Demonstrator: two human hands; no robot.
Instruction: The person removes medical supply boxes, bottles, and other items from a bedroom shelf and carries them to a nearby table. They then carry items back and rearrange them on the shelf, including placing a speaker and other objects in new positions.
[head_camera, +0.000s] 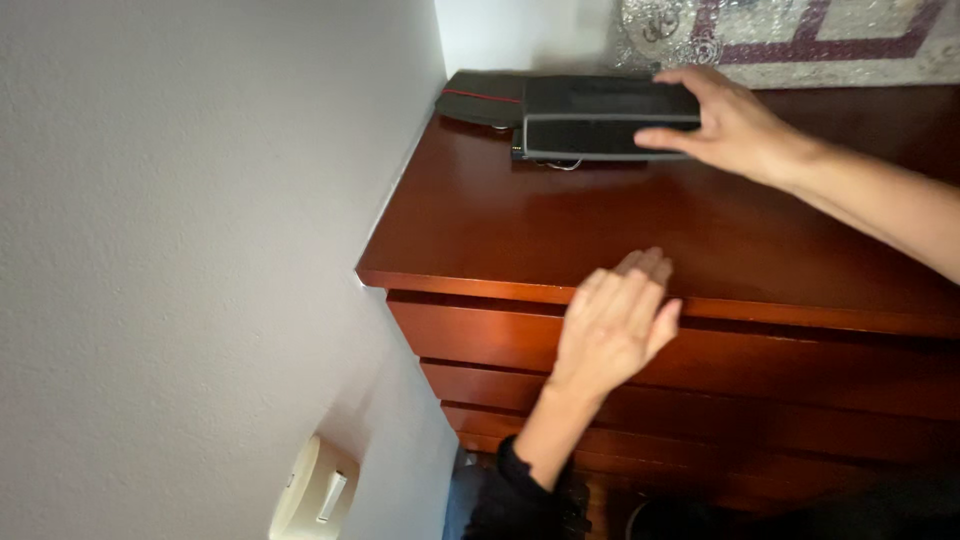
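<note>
A black rectangular speaker (600, 118) stands on the top of a reddish wooden dresser (560, 220), near its back left corner. My right hand (735, 125) grips the speaker's right end, thumb at the front and fingers over the top. My left hand (615, 320) hovers flat, fingers together, over the dresser's front edge and holds nothing. A dark flat pouch with a red stripe (485, 98) lies behind the speaker on the left.
A white wall (190, 230) runs along the dresser's left side, with a cream wall switch (315, 495) low down. A silvery framed piece with purple lines (800, 35) leans at the back. Several drawer fronts (800, 370) step down below the top.
</note>
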